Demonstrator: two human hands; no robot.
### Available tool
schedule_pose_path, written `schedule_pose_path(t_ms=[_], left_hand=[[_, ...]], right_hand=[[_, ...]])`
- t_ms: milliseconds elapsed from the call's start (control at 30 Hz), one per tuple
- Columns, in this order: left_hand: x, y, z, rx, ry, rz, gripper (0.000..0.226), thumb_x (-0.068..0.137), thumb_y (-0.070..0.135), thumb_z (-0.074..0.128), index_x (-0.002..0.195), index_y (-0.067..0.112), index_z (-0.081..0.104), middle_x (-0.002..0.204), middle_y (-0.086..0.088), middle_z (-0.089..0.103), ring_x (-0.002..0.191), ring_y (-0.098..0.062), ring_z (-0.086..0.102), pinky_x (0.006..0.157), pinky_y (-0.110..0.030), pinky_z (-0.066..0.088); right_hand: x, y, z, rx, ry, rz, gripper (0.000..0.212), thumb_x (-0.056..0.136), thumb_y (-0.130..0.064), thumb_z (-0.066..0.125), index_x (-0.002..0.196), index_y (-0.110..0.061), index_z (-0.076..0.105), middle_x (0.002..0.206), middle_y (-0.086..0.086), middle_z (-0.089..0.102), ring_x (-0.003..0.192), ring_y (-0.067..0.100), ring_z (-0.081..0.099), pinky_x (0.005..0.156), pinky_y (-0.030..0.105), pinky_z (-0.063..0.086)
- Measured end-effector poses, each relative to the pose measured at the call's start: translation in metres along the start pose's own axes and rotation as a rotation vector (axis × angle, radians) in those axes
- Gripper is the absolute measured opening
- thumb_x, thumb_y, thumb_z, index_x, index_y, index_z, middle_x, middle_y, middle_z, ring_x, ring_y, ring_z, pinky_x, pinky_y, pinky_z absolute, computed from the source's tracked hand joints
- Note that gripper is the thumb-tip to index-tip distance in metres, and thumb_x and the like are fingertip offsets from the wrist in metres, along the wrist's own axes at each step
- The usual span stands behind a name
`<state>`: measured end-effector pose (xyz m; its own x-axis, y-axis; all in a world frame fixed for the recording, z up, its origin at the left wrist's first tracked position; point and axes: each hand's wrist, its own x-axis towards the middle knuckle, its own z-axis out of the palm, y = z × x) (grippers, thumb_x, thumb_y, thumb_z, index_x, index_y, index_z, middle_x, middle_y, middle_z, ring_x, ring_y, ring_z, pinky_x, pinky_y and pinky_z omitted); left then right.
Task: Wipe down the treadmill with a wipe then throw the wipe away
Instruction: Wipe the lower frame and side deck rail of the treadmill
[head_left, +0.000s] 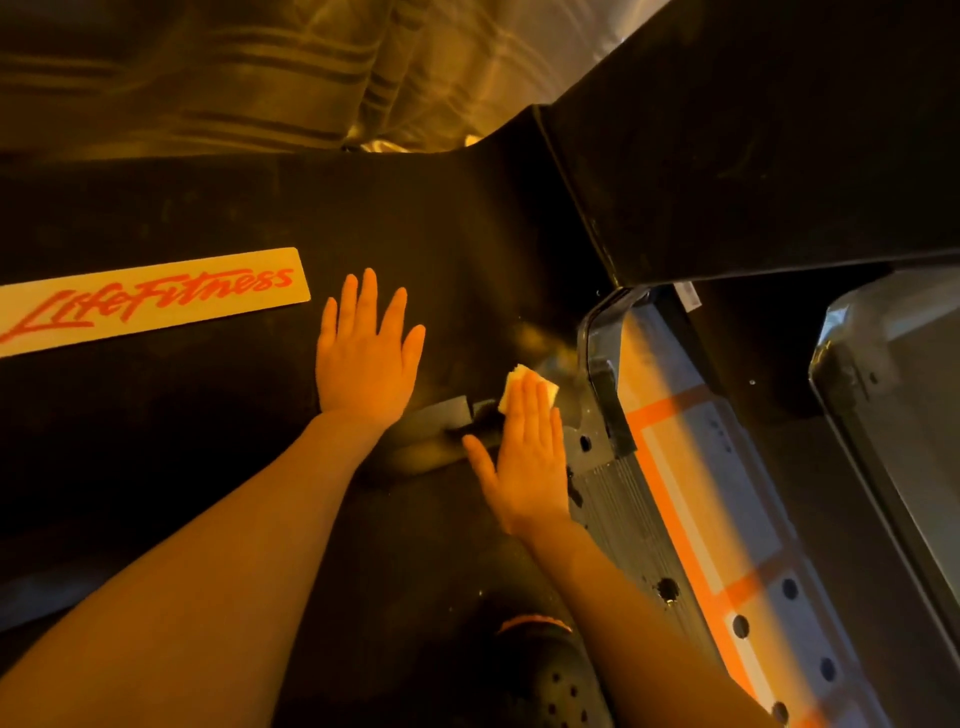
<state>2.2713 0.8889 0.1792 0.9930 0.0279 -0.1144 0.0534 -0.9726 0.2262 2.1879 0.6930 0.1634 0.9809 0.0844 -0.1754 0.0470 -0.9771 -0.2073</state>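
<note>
The dark treadmill cover (208, 441) lies open left of the flat left hand (366, 358). Right of the right hand (524, 457), the grey ribbed side rail (618, 499) and black upright post (753, 156) block passage.

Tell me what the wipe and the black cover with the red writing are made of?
The wipe, pressed flat under the right hand, looks like thin, soft paper or cloth: pale and crumpled at its edges. The black cover seems hard, matte plastic, smooth with dull reflections. The left hand rests flat on it.

Pale wipe (529, 387) (folded) flat on black treadmill (426, 218) hood, nr side rail
</note>
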Motion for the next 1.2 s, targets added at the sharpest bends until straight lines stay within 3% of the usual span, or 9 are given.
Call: schedule_pose_path(t_ms=[133,267,533,767,1033,1200], left_hand=[[-0.014,0.009,0.008,0.028,0.013,0.126,0.061,0.102,0.047,0.017,0.156,0.021,0.027,0.164,-0.013,0.016,0.153,-0.031,0.009,0.122,-0.047,0.010],[-0.017,0.028,0.017,0.031,0.027,0.065,0.058,0.103,0.047,0.019,0.156,0.024,0.026,0.165,-0.011,0.016,0.153,-0.030,0.009,0.122,-0.047,0.011],[-0.024,0.037,0.016,0.032,-0.005,0.010,0.058,0.104,0.047,0.019,0.158,0.026,0.017,0.166,-0.010,0.007,0.153,-0.029,0.002,0.123,-0.045,0.006],[-0.054,0.047,0.023,0.090,-0.027,-0.068,0.061,0.101,0.049,0.014,0.158,0.030,0.006,0.166,-0.012,0.001,0.153,-0.031,-0.002,0.122,-0.048,0.006],[-0.054,0.047,0.024,0.082,-0.027,-0.072,0.060,0.100,0.050,0.012,0.158,0.031,0.007,0.166,-0.011,0.002,0.153,-0.030,-0.002,0.122,-0.047,0.006],[-0.054,0.044,0.022,0.047,-0.023,-0.054,0.060,0.101,0.049,0.013,0.157,0.031,0.009,0.166,-0.010,0.003,0.153,-0.030,-0.002,0.122,-0.047,0.006]], right_hand=[[0.002,0.034,-0.007,0.002,0.073,0.111,0.089,0.095,-0.070,0.019,0.159,-0.011,0.000,0.166,0.008,-0.005,0.153,0.024,-0.011,0.125,0.045,0.002],[0.002,0.043,-0.006,-0.034,0.072,0.061,0.091,0.094,-0.072,0.019,0.158,-0.009,0.000,0.166,0.009,-0.004,0.153,0.024,-0.011,0.125,0.045,0.000],[-0.011,0.045,-0.002,-0.052,-0.043,-0.251,0.088,0.096,-0.070,0.018,0.159,-0.011,-0.003,0.166,0.008,-0.010,0.152,0.021,-0.015,0.125,0.043,0.000],[-0.012,0.070,-0.006,-0.002,0.026,-0.074,0.091,0.095,-0.072,0.017,0.158,-0.009,-0.001,0.166,0.008,-0.006,0.153,0.022,-0.012,0.125,0.044,-0.001],[-0.026,0.072,-0.002,0.003,-0.035,-0.250,0.088,0.096,-0.072,0.015,0.159,-0.014,-0.002,0.166,0.005,-0.010,0.152,0.017,-0.016,0.123,0.040,-0.006],[-0.016,0.094,-0.013,0.024,0.021,-0.066,0.089,0.094,-0.072,0.016,0.158,-0.012,0.000,0.165,0.005,-0.005,0.153,0.022,-0.010,0.125,0.044,0.000]])
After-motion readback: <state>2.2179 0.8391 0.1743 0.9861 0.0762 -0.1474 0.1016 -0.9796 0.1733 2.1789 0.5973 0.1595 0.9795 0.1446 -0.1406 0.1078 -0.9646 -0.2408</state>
